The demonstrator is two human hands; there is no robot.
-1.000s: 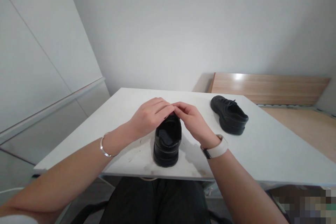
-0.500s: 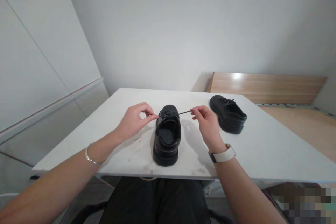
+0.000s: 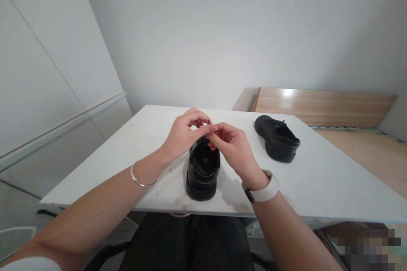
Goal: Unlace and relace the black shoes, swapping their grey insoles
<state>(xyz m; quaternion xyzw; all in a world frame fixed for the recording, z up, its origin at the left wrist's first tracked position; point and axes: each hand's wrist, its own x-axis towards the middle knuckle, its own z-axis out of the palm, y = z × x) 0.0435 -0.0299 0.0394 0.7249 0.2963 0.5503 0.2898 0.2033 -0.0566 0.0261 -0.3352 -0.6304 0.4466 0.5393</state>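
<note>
A black shoe (image 3: 203, 173) stands on the white table in front of me, its heel towards me. Above its lacing, my left hand (image 3: 189, 131) and my right hand (image 3: 230, 142) meet with their fingertips touching. Both hands are closed in a pinch on the thin black shoelace, of which only a short dark bit shows between the fingers. The fingers cover the shoe's toe and most of its lacing. A second black shoe (image 3: 278, 139), its lace tied, sits to the right of my right hand, apart from it.
The white table (image 3: 318, 182) runs up to a pale wall. White cabinets (image 3: 47, 72) stand on the left. A wooden headboard (image 3: 324, 103) rises behind the table on the right. Some dark smudges mark the tabletop near the first shoe.
My hands, earlier apart on both sides of the shoe with the lace ends pulled outwards, have come together above the lacing. Neither shoe has moved noticeably.
</note>
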